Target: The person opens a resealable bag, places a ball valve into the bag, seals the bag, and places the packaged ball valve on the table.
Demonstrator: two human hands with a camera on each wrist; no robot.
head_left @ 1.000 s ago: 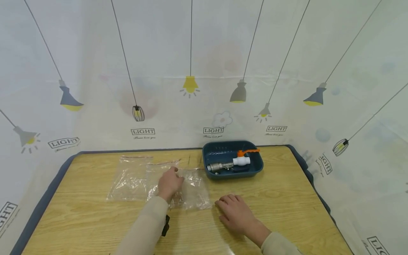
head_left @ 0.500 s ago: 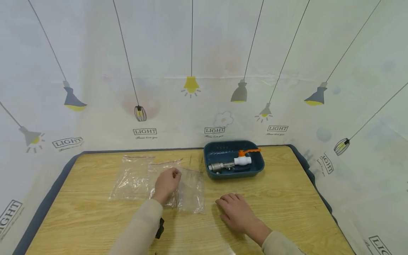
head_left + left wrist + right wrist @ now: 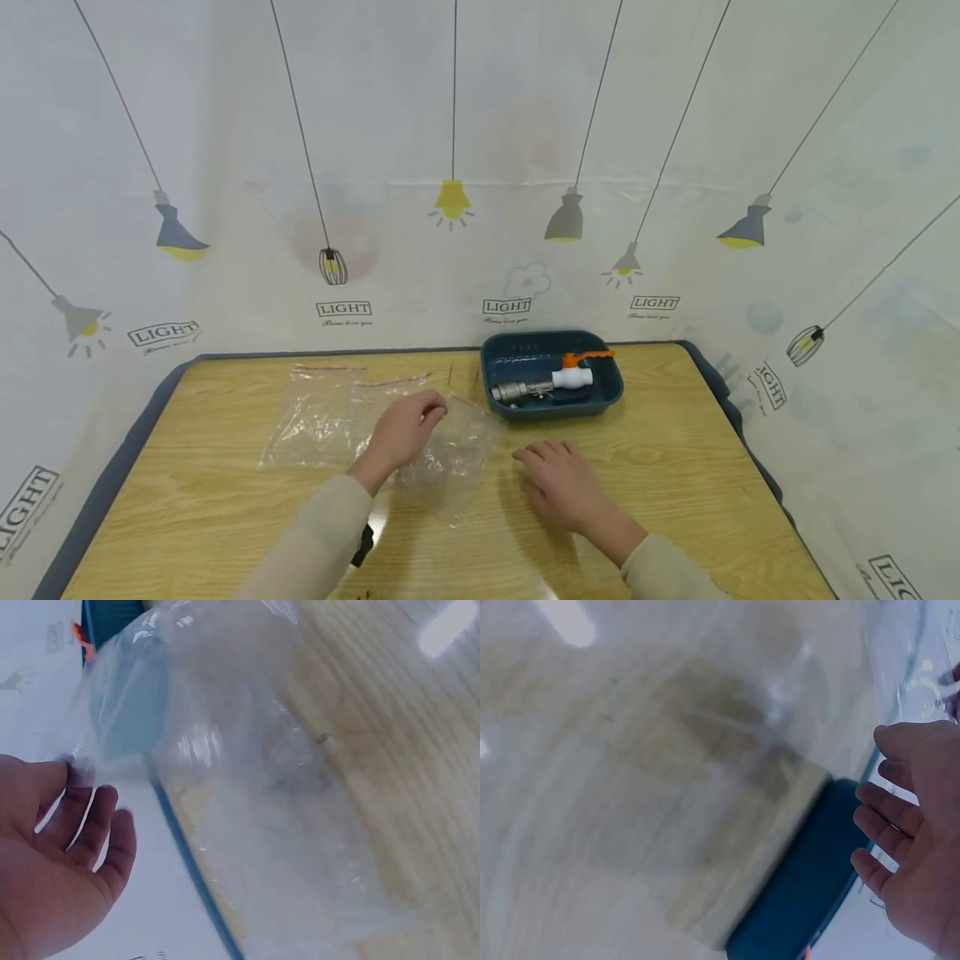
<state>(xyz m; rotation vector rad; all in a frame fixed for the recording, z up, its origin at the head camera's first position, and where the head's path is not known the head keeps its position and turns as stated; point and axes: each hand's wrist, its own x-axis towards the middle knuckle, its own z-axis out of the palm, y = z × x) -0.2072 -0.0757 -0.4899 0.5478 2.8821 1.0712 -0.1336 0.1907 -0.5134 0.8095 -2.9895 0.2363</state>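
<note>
My left hand pinches the top edge of a clear zip-lock bag between thumb and fingers. In the left wrist view the bag hangs crumpled from the fingertips, overlapping the table and part of the blue tray. My right hand is just right of that bag, fingers loosely bent and holding nothing. The right wrist view shows the right hand with its thumb near the bag's see-through film. Two more clear zip-lock bags lie flat to the left, one farther left and one partly under my left hand.
A dark blue tray stands at the back of the wooden table. In it lie a white valve with an orange lever and a metal fitting. A lamp-patterned cloth hangs behind the table.
My left hand has picked at the rightmost bag's top edge, drawn it leftward, then lifted it and moved right with it. My right hand has shifted slightly forward and right.
</note>
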